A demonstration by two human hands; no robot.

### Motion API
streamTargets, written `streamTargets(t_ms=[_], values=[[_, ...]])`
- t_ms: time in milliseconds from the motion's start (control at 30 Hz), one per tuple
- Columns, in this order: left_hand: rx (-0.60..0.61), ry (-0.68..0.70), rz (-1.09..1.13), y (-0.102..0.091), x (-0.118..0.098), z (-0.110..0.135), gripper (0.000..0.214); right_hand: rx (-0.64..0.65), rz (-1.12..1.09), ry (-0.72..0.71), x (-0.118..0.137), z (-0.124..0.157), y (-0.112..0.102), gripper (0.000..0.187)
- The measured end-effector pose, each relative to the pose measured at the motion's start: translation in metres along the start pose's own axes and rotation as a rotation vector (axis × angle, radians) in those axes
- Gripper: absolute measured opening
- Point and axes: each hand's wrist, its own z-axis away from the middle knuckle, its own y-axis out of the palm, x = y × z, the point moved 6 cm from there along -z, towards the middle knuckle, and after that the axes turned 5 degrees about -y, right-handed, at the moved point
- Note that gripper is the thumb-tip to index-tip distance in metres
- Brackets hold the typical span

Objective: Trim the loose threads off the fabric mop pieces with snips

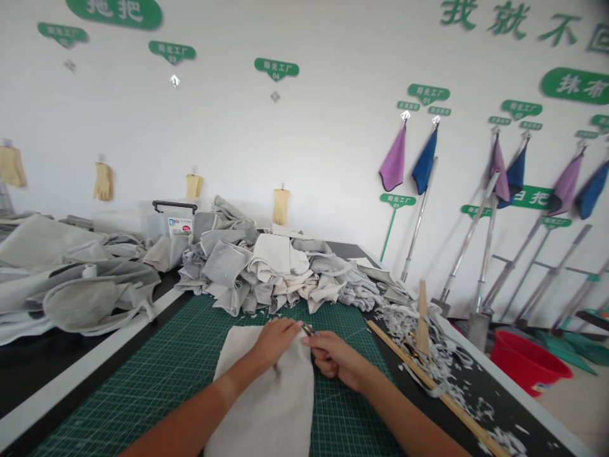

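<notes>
A light grey piece of cloth (pixel 269 412) lies flat on the green cutting mat (pixel 157 381) in front of me. My left hand (pixel 276 343) pinches the cloth near its far right corner, fingertips closed on the edge. Just right of it, my right hand (pixel 335 358) is closed around a small pair of scissors (pixel 309 330). Only the metal tip shows, pointing at the corner by my left fingertips. The handles are hidden in my fist, and I cannot tell whether the blades are apart.
Beyond the mat rises a heap of grey cloth pieces (pixel 276 257). More grey cloths (pixel 80 298) pile up at left, near a clear bin (pixel 176 222). Wooden strips (pixel 428 377) and cloth scraps (pixel 404 324) lie at right. A red bucket (pixel 528 362) stands beyond the table edge.
</notes>
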Motion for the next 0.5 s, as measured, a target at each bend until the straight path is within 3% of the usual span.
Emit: streamTargets(t_ms=[133, 333, 500], values=[[0.024, -0.010, 0.037, -0.003, 0.000, 0.008, 0.038, 0.030, -0.096, 0.042, -0.003, -0.004, -0.006, 0.049], [-0.080, 0.084, 0.105, -0.009, -0.014, 0.018, 0.038, -0.013, -0.267, 0.062, -0.011, -0.010, -0.017, 0.029], [-0.047, 0.114, 0.080, -0.006, -0.025, 0.024, 0.042, -0.031, -0.232, 0.019, -0.011, -0.012, -0.020, 0.042]])
